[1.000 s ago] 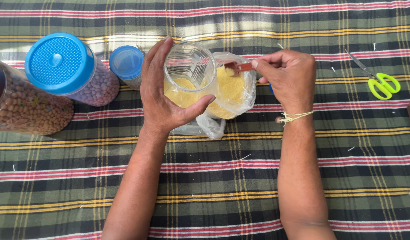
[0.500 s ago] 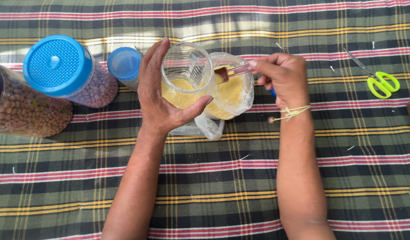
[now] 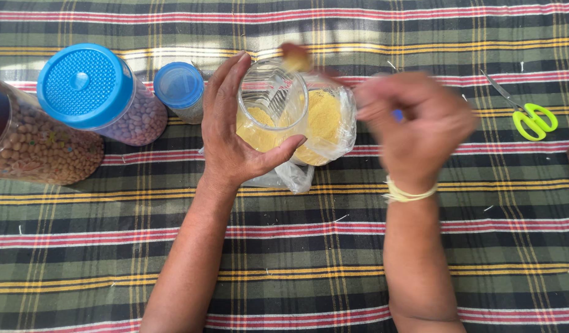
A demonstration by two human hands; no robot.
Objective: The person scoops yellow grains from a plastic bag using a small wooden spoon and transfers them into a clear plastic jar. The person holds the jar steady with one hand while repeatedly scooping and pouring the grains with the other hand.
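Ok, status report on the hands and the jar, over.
Left hand grips the open jar, part full of yellow grain. Right hand, blurred, holds a loaded spoon over its rim. Grain bag right behind the jar.

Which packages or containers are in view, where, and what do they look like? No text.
Clear jar: centre, gripped by left hand, open, part-filled with yellow grain.
Plastic bag: right of it, clear, open, yellow grain.
Large jar: upper left, clear, blue lid, pinkish beans.
Small jar: beside it, blue lid.
Peanut jar: far left, clear, brown nuts.
No signs or screens.
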